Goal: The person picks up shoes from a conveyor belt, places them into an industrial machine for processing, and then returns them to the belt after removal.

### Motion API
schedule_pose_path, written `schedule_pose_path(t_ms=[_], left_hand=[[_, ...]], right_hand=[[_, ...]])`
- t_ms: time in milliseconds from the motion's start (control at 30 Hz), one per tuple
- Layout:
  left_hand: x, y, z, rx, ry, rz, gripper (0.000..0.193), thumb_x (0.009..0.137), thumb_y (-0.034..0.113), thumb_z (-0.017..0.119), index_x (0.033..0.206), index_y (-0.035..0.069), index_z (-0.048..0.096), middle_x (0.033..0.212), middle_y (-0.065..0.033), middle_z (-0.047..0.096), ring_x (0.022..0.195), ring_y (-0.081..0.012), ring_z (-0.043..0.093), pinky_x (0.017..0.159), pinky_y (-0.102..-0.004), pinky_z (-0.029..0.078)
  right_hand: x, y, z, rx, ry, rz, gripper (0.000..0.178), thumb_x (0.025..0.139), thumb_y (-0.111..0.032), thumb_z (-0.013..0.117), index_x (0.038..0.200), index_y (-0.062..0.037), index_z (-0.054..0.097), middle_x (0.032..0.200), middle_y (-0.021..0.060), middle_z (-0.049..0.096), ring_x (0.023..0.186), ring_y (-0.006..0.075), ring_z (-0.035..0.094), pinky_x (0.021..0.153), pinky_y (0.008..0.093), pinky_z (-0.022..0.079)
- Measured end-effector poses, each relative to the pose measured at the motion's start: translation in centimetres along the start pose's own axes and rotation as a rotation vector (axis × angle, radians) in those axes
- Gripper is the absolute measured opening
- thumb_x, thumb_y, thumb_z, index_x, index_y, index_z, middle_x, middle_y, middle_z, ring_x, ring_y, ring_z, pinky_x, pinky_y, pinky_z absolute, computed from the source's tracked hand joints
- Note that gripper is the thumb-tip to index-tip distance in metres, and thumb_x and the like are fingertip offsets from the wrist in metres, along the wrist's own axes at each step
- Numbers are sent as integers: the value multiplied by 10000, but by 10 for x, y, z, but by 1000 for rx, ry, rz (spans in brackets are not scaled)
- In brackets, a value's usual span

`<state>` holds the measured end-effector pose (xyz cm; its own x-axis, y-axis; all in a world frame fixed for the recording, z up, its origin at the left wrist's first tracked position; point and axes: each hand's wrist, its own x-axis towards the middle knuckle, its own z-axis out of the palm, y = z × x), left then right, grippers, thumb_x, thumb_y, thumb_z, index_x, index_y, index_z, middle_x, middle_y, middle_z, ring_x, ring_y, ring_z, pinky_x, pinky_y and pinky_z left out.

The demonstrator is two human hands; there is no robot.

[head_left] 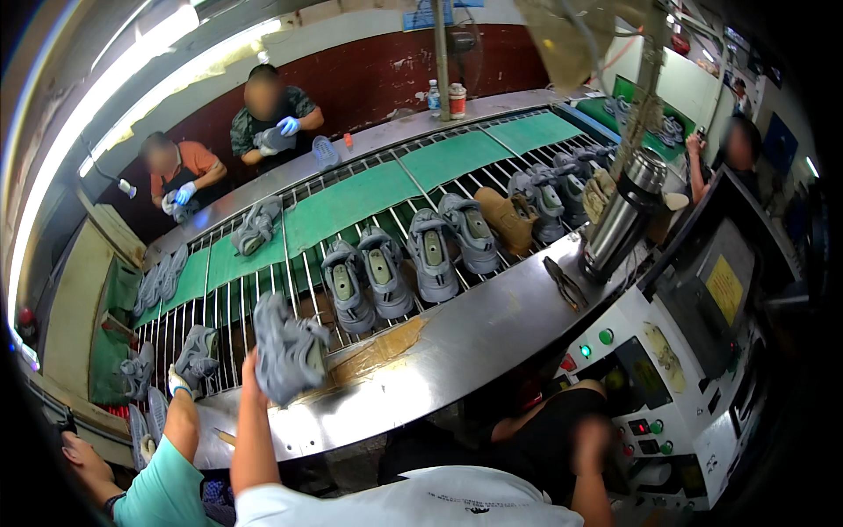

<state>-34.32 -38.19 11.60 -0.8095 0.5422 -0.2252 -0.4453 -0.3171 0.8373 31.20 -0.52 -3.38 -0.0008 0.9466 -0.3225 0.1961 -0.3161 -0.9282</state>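
Footwear [294, 356], grey, at eight o'clock over the surface [465, 342], grasped by the fingers of the left hand [251, 371]. Looks light, soft above, stiffer at the sole, hardly fragile or slippery. Best held round the heel. Cannot tell the finger state of the right hand [594, 441], blurred between four and five o'clock.

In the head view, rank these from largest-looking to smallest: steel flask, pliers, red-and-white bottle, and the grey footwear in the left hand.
1. Grey footwear in the left hand and steel flask: too alike to rank.
2. Pliers
3. Red-and-white bottle, farthest from the camera.
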Motion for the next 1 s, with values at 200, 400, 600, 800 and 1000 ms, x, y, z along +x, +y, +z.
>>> schedule_pose_path(t_ms=[200,400,600,800,1000], left_hand=[[-146,-86,80,-285,-157,-31,666,853,547,415,1325,80,471,1278,-165,550,1182,-336,518,985,-567,400],[-160,-153,247,-455,-458,-334,772,809,703,456,1291,102,499,1186,-119,593,1031,-367,571,776,-491,515],[-139,-243,381,420,-851,-556,665,878,542,502,1289,20,479,1160,-146,589,963,-284,596,829,-417,503],[-144,-322,423,562,-904,-145,135,812,-42,499,764,-14,622,754,-101,641,723,-186,621,697,-306,505],[-87,-360,383,495,-599,-173,242,660,-92,358,539,52,510,564,-84,539,512,-165,513,510,-264,422]], right_hand=[[-37,-41,33,-1,-105,-201,120,751,46,550,841,-19,595,703,56,582,599,126,558,555,247,459],[-70,-149,84,569,-796,-111,530,801,-77,633,1307,-37,479,1148,123,577,1083,224,563,970,351,442],[-64,-172,52,1337,-1015,-393,859,675,-363,645,1404,-16,351,1362,165,477,1245,332,461,1098,439,305],[-74,-89,-138,1495,-209,-359,734,665,-261,565,1344,-15,434,1295,132,529,1173,314,512,1039,413,381],[-141,-77,-290,1178,308,-522,742,658,-273,558,1343,-14,436,1275,135,535,1157,317,519,1016,415,401]])
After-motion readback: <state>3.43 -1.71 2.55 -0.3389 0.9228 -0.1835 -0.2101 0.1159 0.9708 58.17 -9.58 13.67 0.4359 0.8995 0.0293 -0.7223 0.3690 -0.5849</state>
